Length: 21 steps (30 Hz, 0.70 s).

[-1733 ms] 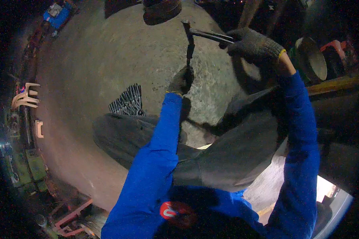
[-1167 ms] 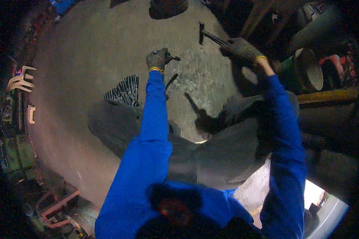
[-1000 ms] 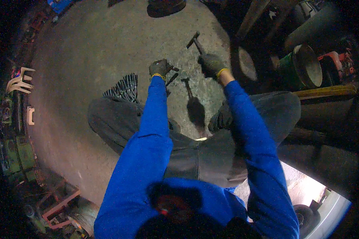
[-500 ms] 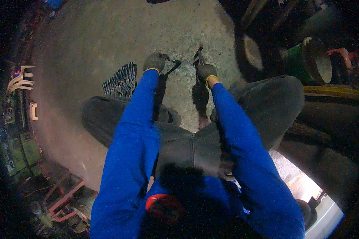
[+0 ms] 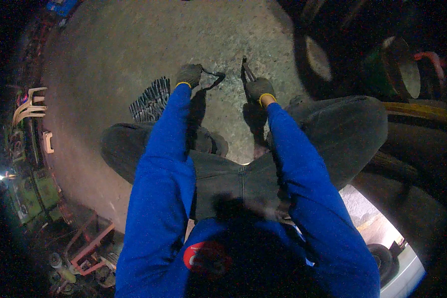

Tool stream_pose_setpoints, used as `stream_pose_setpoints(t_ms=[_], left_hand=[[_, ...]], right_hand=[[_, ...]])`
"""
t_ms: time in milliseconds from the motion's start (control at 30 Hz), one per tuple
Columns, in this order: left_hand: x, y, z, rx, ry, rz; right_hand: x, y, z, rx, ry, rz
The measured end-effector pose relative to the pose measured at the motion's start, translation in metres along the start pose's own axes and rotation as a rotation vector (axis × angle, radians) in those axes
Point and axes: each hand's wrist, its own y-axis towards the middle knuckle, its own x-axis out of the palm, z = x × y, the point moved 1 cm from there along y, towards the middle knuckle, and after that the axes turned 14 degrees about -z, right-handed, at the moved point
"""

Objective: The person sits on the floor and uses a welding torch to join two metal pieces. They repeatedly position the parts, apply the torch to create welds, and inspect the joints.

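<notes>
My left hand (image 5: 189, 75), in a dark grey glove with a yellow cuff, is closed around one end of a bent dark metal bar (image 5: 216, 77). The bar's hooked end points right, just above the concrete floor. My right hand (image 5: 260, 89), gloved the same way, grips the handle of what looks like a hammer (image 5: 247, 69), its dark head pointing away from me. A gap of floor separates the bar and the hammer. Left of my left forearm, several similar dark metal bars (image 5: 151, 99) lie side by side in a fanned row on the floor.
My bent knees spread on both sides. To the right stand a green cylindrical container (image 5: 393, 69) and a yellow strip (image 5: 417, 112). At left are a beige plastic chair (image 5: 31, 105), green machinery (image 5: 35, 196) and a red metal frame (image 5: 92, 251). A tyre (image 5: 382, 260) shows at lower right.
My left hand has shifted slightly left with the bent bar. My right hand has moved a little right, and the hammer has turned in it. The whole view has shifted slightly.
</notes>
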Motion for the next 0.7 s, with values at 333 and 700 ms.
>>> stream_pose_setpoints(t_ms=[333, 700], left_hand=[[0.001, 0.011, 0.026, -0.045, -0.294, 0.074], [-0.011, 0.007, 0.034, -0.017, -0.347, 0.030]], right_hand=[[0.013, -0.021, -0.040, -0.302, 0.017, 0.012], [0.008, -0.028, -0.025, -0.140, -0.018, -0.063]])
